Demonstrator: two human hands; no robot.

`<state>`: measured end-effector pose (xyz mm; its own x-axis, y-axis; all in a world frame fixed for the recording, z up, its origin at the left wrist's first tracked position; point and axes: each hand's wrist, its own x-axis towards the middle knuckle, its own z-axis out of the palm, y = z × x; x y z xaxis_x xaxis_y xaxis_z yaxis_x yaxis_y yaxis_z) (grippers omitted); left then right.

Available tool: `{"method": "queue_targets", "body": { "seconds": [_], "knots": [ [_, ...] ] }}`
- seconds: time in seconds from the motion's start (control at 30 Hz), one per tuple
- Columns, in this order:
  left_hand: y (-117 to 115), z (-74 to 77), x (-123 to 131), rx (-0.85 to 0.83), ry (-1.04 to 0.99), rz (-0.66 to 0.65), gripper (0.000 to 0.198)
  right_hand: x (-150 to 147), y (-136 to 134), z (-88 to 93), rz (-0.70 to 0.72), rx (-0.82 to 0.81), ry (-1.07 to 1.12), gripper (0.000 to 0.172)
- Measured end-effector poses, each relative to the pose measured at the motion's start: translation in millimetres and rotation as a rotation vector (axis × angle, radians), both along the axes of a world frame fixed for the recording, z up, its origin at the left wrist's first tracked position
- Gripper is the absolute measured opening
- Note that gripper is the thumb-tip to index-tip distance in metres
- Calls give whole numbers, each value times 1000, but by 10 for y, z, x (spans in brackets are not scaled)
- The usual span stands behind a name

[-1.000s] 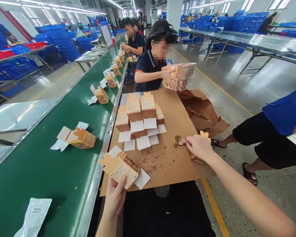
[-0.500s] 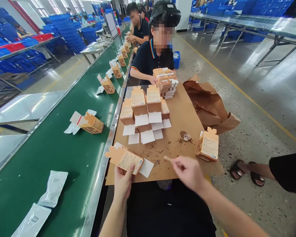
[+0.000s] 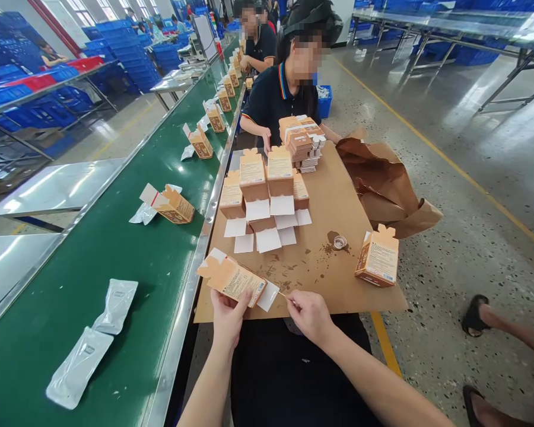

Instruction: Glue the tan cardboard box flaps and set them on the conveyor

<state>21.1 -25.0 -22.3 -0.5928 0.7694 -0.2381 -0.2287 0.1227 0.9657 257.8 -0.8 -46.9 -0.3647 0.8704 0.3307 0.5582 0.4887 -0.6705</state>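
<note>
My left hand (image 3: 231, 313) is closed around an orange-and-brown carton (image 3: 237, 282), lying tilted above the front edge of the table. The carton's cut-out top flaps point left and a white flap (image 3: 268, 296) sticks out on the right. In my right hand (image 3: 310, 313), thumb and fingers pinch a thin wooden stick (image 3: 282, 294), its tip at or very near the white flap; contact is hard to tell. Farther right is a small clear cup (image 3: 339, 242) amid wet spots. Several cartons (image 3: 253, 174) are stacked ahead of my hands, white flaps facing me.
A green conveyor belt (image 3: 129, 261) on the left carries silver pouches (image 3: 80, 362) and open cartons (image 3: 174, 204). One carton (image 3: 378, 258) stands at the table's right edge. Across the table, a co-worker (image 3: 280, 95) sits by bundled flat cartons (image 3: 300, 136). Crumpled brown paper (image 3: 382, 184) hangs at the right.
My right hand has moved left and down, bringing the stick to the carton's white flap. My left hand still holds the carton. The pouches on the belt have shifted away from me.
</note>
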Motion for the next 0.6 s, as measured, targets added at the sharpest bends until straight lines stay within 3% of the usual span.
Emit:
{"method": "queue_targets", "body": {
  "seconds": [0.23,0.6],
  "knots": [
    [-200,-44,118,11,283,0,103,305,-134,87,-119,-83,239,35],
    [-183,9,234,-21,556,-46,78,410,-252,95,-185,-101,323,43]
  ]
}}
